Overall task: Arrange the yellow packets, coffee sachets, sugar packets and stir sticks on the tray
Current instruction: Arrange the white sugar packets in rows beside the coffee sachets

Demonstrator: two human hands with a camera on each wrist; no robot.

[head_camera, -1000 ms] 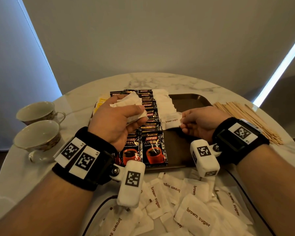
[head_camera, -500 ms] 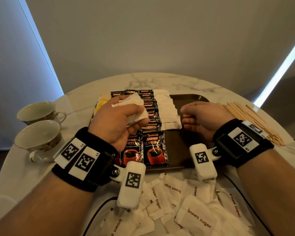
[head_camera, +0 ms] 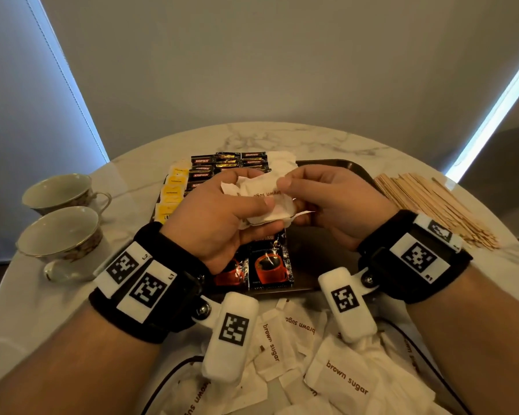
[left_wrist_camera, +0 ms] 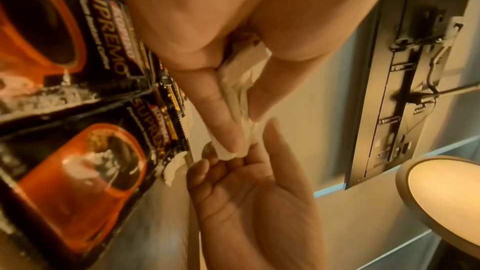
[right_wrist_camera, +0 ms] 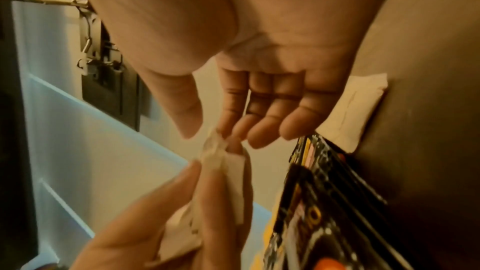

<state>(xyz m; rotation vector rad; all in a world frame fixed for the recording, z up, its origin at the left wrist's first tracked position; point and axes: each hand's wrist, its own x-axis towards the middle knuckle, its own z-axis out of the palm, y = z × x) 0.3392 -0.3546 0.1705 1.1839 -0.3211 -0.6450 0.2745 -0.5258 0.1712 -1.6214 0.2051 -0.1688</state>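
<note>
My left hand (head_camera: 222,211) grips a small stack of white brown sugar packets (head_camera: 264,199) above the dark tray (head_camera: 336,259). My right hand (head_camera: 327,205) meets it from the right, thumb on top and fingers beneath, pinching the end of the top packet (right_wrist_camera: 215,147). On the tray lie yellow packets (head_camera: 171,196) at the left, overlapping black coffee sachets (head_camera: 270,265) in rows, then a row of sugar packets (head_camera: 279,158). Wooden stir sticks (head_camera: 432,205) lie piled on the table right of the tray. My hands hide much of the tray's middle.
Several loose brown sugar packets (head_camera: 345,378) are heaped at the table's near edge, under my wrists. Two teacups (head_camera: 60,232) stand at the left on the round marble table (head_camera: 282,136). A dark cable (head_camera: 168,375) crosses the near pile.
My right hand laid one sugar packet at the near end of the tray's row, let go, then came back left to the stack. My left hand shifted right and up to meet it.
</note>
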